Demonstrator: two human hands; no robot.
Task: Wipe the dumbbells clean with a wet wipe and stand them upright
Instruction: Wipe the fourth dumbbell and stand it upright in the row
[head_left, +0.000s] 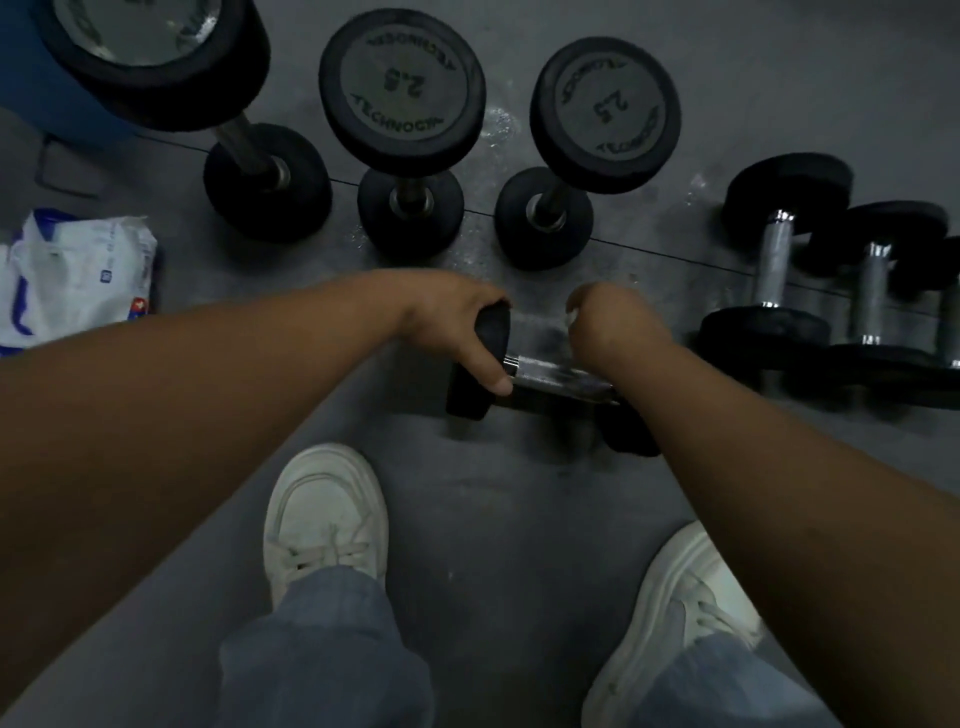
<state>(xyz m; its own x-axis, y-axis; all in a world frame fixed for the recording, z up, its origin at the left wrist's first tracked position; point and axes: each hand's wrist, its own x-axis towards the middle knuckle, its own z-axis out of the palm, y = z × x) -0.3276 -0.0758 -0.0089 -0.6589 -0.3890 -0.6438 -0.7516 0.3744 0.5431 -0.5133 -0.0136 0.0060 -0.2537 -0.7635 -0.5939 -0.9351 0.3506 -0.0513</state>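
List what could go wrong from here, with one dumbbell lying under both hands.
1. The left hand grips only one end of the lying dumbbell. If it is tipped upright from there, it could slip and drop near the left shoe.
2. The nearest upright dumbbell stands just behind, so swinging this one up might knock it over.
3. The wet wipe barely shows in the right hand, so parts of the handle may get missed.

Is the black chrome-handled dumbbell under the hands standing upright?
No, the dumbbell lies on its side on the grey floor, left hand gripping one end.
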